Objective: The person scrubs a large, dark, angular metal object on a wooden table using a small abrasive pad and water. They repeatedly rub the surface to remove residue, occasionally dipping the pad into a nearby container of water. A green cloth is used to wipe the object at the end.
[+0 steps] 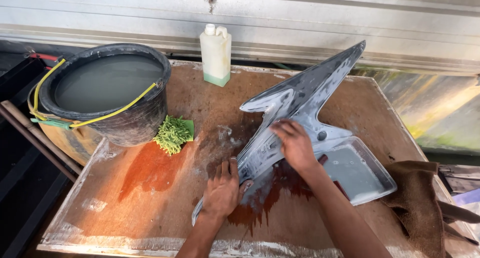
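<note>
A long grey plastic body panel [300,95], pointed at its far end and wet with white soapy residue, lies slanted across a wet wooden table [150,188]. My left hand [222,188] grips the panel's near lower end, thumb on top, pinning it to the table. My right hand [295,145] presses flat on the panel's middle, fingers together; whether something thin lies under the palm is hidden. The panel's near right edge rests over a shallow clear tray [367,175] holding cloudy water.
A black bucket [107,88] of murky water with a yellow handle stands at the far left, a green fuzzy mitt [172,133] beside it. A white detergent bottle [216,53] stands at the back. A brown cloth [415,203] lies at the right edge. A corrugated metal wall runs behind.
</note>
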